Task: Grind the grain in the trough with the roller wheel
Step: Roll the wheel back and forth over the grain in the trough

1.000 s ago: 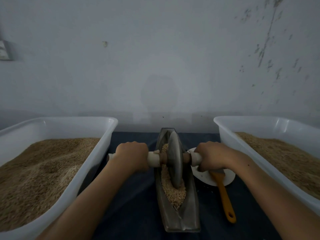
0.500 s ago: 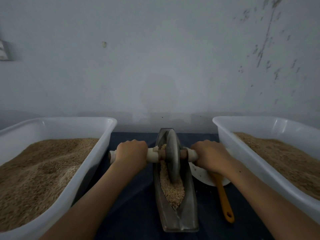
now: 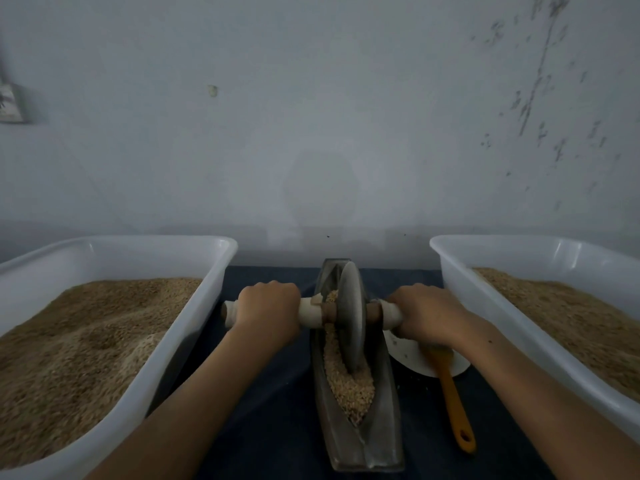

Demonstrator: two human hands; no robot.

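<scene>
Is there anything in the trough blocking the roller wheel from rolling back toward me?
Nothing visible does. Ahead of the roller wheel on the near side, the trough holds only grain. The brush and plate lie outside, to the right.

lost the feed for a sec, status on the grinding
Left hand and right hand each grip the wheel's handle. Roller wheel stands in the trough, on the grain. Nothing in its path.

You're in a plain grain-processing workroom: a bare, scuffed wall (image 3: 311,116) straight ahead of your grip, and a white tub of grain (image 3: 114,258) and another tub (image 3: 540,254) flanking it on a dark-covered table (image 3: 270,393).
</scene>
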